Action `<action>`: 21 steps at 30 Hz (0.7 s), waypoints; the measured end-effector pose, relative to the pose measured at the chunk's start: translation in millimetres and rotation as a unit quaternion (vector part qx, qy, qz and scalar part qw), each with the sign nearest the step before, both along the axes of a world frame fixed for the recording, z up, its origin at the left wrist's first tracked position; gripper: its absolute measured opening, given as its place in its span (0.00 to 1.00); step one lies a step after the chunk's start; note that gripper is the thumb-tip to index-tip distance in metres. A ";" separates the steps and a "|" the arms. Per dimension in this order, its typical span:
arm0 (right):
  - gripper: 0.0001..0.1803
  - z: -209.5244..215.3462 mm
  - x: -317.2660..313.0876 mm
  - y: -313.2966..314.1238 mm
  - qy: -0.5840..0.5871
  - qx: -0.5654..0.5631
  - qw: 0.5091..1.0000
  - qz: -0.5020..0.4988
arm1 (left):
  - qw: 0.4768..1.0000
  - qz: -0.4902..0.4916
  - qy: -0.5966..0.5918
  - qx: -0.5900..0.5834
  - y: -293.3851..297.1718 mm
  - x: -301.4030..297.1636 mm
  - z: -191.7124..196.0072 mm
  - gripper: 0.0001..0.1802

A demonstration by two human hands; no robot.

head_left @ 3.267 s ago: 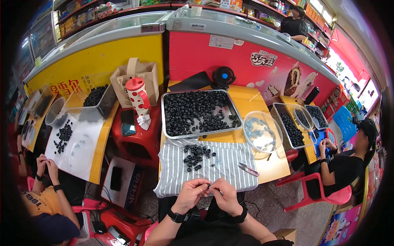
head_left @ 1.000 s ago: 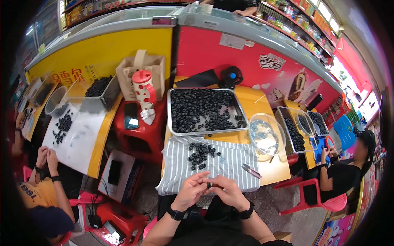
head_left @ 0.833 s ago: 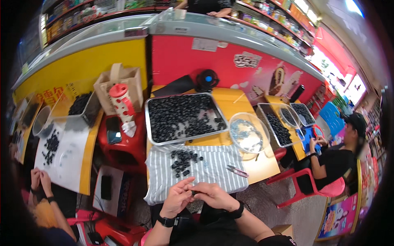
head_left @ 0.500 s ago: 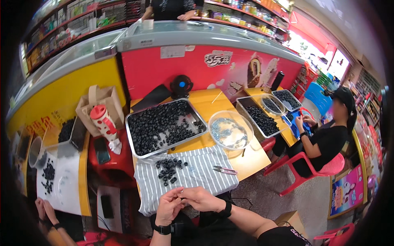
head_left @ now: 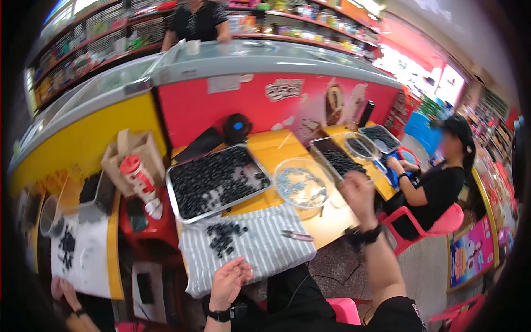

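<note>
My left hand (head_left: 229, 281) hovers at the near edge of a grey striped cloth (head_left: 260, 255), fingers loosely apart, with nothing visible in them. A small pile of dark pieces (head_left: 223, 237) lies on the cloth, with metal tweezers (head_left: 296, 236) to its right. My right hand (head_left: 357, 192) is raised and blurred to the right of a clear bowl (head_left: 301, 185); whether it holds anything cannot be made out. Behind the cloth, a metal tray (head_left: 182, 213) full of dark pieces rests on the yellow table (head_left: 274, 152).
A person in black (head_left: 437, 185) sits on a red chair at the right, working at more trays (head_left: 337, 160). On the left, a red stool (head_left: 145, 235) carries a bottle (head_left: 138, 177), behind it a paper bag (head_left: 133, 152). Another person's hands (head_left: 63, 290) show at lower left. A red-and-yellow freezer counter runs behind.
My hands were together at the cloth's near edge; my right hand has now lifted away to the right beside the clear bowl. The view has swung to the right.
</note>
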State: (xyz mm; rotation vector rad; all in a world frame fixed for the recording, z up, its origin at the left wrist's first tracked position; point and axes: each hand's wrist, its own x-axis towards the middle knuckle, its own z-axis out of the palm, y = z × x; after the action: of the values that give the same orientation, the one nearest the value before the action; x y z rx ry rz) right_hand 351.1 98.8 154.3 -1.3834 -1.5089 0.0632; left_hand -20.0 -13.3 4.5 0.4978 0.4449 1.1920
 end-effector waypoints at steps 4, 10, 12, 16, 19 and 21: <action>0.07 2.9 76.2 20.8 -0.109 0.057 0.983 -0.138 | 1.000 -0.019 -0.009 0.008 3.2 9.1 0.8 0.15; 0.07 -60.8 -93.5 -22.0 -0.033 -0.176 0.961 0.211 | 0.999 -0.038 -0.003 0.008 -0.7 -0.8 -2.5 0.12; 0.09 -75.0 -152.2 -37.3 -0.033 -0.210 0.921 0.328 | 1.000 -0.031 0.002 -0.004 -2.4 -1.5 -2.3 0.11; 0.10 -76.0 -218.3 -32.8 -0.214 -0.110 0.906 0.347 | 1.000 -0.015 0.007 -0.017 -2.4 0.9 -2.0 0.09; 0.07 -83.2 -235.3 -23.1 -0.296 -0.134 0.885 0.333 | 1.000 -0.008 0.015 -0.025 -1.2 3.2 0.9 0.08; 0.07 -85.8 -233.5 -21.7 -0.285 -0.150 0.888 0.328 | 1.000 -0.002 0.005 -0.030 -1.0 6.4 -1.3 0.08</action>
State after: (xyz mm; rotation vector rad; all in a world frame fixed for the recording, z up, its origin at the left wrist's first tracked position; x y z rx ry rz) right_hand 117.6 77.2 68.5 -1.1025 -2.5118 0.3476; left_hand -13.6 -14.3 3.2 0.4540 0.4869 1.1693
